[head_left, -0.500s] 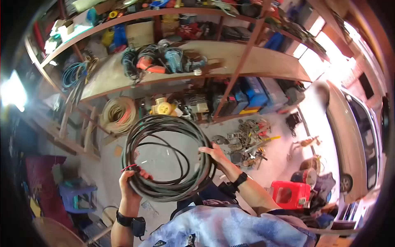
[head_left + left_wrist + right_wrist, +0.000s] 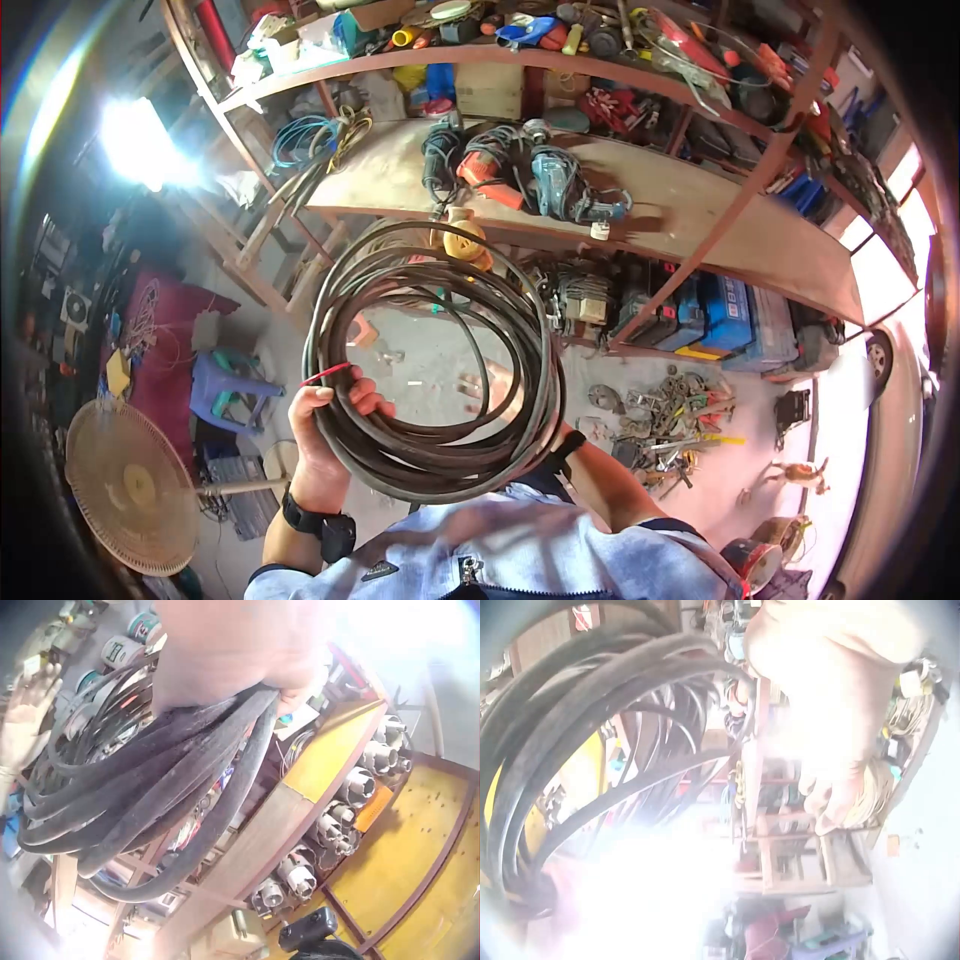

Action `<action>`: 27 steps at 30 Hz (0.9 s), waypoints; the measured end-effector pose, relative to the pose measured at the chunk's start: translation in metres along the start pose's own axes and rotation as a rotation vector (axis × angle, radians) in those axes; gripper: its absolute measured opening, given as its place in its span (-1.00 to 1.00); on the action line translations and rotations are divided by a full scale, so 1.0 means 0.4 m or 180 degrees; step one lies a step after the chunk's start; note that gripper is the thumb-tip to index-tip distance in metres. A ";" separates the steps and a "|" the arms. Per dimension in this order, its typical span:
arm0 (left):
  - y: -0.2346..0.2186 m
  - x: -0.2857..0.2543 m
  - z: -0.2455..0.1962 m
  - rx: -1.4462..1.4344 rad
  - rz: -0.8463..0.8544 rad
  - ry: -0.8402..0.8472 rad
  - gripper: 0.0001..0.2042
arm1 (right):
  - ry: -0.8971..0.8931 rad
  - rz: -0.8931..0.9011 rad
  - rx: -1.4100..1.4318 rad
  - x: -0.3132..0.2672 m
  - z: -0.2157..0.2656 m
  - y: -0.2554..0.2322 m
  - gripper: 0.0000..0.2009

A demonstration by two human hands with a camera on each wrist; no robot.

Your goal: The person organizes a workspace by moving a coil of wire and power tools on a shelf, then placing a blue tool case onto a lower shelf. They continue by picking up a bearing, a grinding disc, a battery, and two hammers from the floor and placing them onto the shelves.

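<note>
Above a cluttered workshop floor (image 2: 420, 350), left hand (image 2: 330, 415) gripping coiled black cable (image 2: 440, 460).

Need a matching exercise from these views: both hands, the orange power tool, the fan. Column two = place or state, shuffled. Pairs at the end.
Column one
1. Left hand
2. Right hand
3. Orange power tool
4. Fan

Column two
A. On the wooden shelf, between two other tools
B. Fingers spread, gripping nothing
C. At the lower left of the head view, below the blue stool
D. Curled round the cable coil, by the red tie

Pairs: 1-D, 2-B, 3-A, 4-C
</note>
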State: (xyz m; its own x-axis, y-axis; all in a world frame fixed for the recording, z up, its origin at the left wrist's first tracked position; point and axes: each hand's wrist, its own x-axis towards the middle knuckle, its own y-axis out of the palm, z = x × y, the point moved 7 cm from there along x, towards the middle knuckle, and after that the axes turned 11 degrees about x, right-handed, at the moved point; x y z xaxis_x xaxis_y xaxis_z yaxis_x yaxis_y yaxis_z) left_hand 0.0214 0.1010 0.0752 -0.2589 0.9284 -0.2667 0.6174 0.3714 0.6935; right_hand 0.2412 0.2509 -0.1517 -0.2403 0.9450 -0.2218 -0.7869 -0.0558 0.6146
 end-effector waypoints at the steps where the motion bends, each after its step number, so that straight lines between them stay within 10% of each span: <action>1: -0.005 0.000 0.000 -0.0234 0.0020 -0.0015 -0.65 | 0.0394 0.0226 0.0286 0.012 -0.004 0.026 -0.19; 7: -0.077 -0.019 -0.022 -0.0277 -0.0289 0.0268 -0.65 | 0.2547 0.1347 0.1439 0.016 0.046 0.255 -0.13; 15: -0.146 0.054 -0.066 -0.0432 -0.0174 0.0562 -0.63 | 0.2353 0.1305 0.0583 0.188 -0.022 0.325 -0.57; 27: -0.223 0.367 -0.330 -0.0377 0.0502 0.0573 -0.57 | 0.2541 0.1170 0.1441 0.416 -0.182 0.591 -0.25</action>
State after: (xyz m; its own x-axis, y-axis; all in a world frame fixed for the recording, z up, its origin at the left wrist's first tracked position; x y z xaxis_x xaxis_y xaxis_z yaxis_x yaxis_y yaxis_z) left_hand -0.1698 0.2024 0.0627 -0.3008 0.9531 -0.0332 0.5720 0.2082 0.7934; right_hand -0.0260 0.3714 -0.0984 -0.8699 0.3896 -0.3025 -0.3349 -0.0164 0.9421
